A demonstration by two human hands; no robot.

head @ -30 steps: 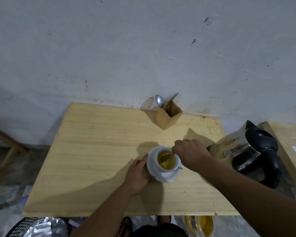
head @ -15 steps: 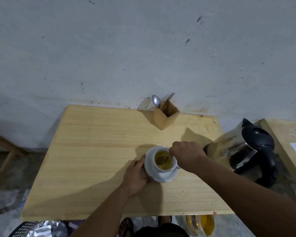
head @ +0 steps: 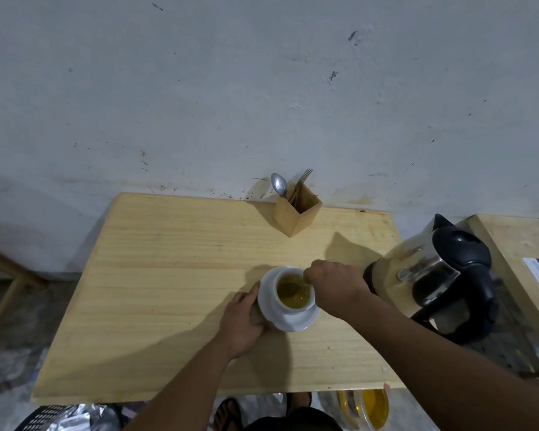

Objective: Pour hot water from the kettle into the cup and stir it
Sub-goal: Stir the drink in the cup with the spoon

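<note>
One cup holds yellow liquid; right hand grips its spoon, left hand grips the saucer.

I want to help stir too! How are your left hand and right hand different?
The left hand holds the saucer by its rim; the right hand holds a spoon dipped in the cup. The left hand lies low beside the cup; the right hand hovers above it. Both have curled fingers.

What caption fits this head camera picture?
Right hand stirs the yellow drink in the cup with a spoon; left hand steadies the saucer.
</note>
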